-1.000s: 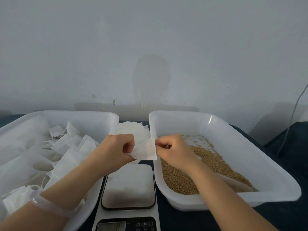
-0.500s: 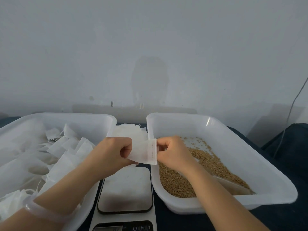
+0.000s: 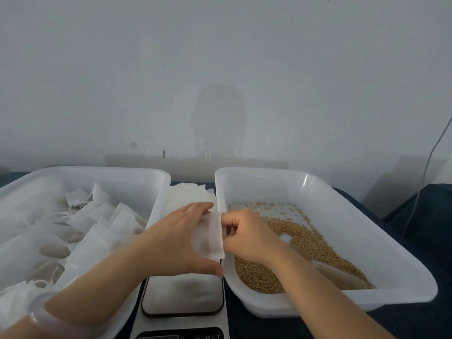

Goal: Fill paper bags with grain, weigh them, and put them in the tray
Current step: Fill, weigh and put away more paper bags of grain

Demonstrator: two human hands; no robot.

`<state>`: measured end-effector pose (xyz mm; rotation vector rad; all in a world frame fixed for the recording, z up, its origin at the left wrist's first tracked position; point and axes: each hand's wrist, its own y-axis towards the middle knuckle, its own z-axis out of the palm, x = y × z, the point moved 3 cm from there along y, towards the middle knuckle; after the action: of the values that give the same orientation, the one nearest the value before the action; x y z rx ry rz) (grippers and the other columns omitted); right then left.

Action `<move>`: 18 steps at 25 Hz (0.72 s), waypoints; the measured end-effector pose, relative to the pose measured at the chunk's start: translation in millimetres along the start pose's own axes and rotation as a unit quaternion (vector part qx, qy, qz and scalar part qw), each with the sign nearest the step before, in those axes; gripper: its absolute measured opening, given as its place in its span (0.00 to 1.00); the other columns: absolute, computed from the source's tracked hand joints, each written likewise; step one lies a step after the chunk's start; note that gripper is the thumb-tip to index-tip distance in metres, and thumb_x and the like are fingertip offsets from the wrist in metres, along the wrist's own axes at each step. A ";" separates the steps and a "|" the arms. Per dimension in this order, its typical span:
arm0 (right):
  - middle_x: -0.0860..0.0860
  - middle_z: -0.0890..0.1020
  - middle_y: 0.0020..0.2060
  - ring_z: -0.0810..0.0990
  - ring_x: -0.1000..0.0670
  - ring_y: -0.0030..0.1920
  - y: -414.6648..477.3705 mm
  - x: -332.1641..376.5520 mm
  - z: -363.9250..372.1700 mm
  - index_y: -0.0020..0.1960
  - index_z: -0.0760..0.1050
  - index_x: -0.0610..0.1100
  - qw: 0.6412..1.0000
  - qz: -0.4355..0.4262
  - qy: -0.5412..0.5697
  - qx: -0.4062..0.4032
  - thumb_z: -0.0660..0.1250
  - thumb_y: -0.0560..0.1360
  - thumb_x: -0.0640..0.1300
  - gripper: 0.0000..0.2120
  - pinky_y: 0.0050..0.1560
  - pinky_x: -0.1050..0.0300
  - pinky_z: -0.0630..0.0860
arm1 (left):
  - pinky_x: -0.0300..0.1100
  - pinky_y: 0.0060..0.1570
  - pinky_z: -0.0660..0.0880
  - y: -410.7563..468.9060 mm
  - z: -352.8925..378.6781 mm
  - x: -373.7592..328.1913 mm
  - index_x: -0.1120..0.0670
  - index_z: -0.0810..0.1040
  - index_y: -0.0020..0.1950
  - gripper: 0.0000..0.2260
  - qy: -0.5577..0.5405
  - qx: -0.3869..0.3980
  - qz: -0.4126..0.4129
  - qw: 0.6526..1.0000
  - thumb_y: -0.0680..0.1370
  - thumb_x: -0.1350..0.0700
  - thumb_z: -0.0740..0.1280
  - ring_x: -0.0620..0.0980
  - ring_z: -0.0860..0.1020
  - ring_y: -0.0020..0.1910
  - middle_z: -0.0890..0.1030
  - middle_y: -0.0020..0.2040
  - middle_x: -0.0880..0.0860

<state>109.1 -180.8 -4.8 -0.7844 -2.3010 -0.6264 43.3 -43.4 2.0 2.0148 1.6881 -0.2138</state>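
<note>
A small white paper bag is held upright between both hands, above the scale. My left hand cups the bag from the left, fingers reaching over its top and thumb under its bottom edge. My right hand pinches the bag's right edge at its mouth, over the left rim of the grain tray. Brown grain covers that tray's floor. The left tray holds several filled white bags.
A stack of flat empty bags lies between the two trays, behind my hands. A clear scoop lies in the grain. The dark table continues to the right, where a thin cable hangs by the wall.
My left hand has spread out from a pinch and now wraps the bag from top to bottom. The bag has turned more upright, and both hands have dropped slightly.
</note>
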 end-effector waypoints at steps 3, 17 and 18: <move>0.52 0.71 0.28 0.65 0.59 0.26 0.7 1.3 0.9 0.40 0.79 0.41 1.000 -0.006 -0.002 0.004 0.68 0.69 0.37 0.02 0.31 0.64 0.64 | 0.25 0.49 0.61 1.8 4.1 -1.6 0.44 0.62 0.66 0.37 0.029 0.002 0.018 0.999 0.62 0.36 0.71 0.34 0.64 0.54 0.64 0.55 0.34; 0.65 0.75 0.47 0.76 0.61 0.50 -72.6 -108.7 -109.6 0.47 0.72 0.62 0.899 0.304 -0.241 0.205 0.75 0.62 0.61 0.17 0.52 0.63 0.73 | 0.31 0.37 0.70 -1.7 -2.0 6.6 0.49 0.65 0.50 0.22 -0.140 -0.039 -0.035 0.989 0.68 0.34 0.62 0.38 0.74 0.39 0.76 0.40 0.46; 0.63 0.77 0.45 0.76 0.61 0.47 -82.9 -117.1 -107.0 0.42 0.74 0.61 0.887 0.320 -0.249 0.221 0.76 0.61 0.60 0.14 0.48 0.63 0.73 | 0.28 0.37 0.70 -2.2 -2.3 5.1 0.51 0.66 0.51 0.25 -0.156 -0.039 -0.036 0.986 0.66 0.33 0.61 0.34 0.74 0.39 0.77 0.40 0.44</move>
<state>170.7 -347.0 -29.3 -1.4891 -2.2574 0.4343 41.9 -37.6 1.3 1.7595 1.5473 -0.4560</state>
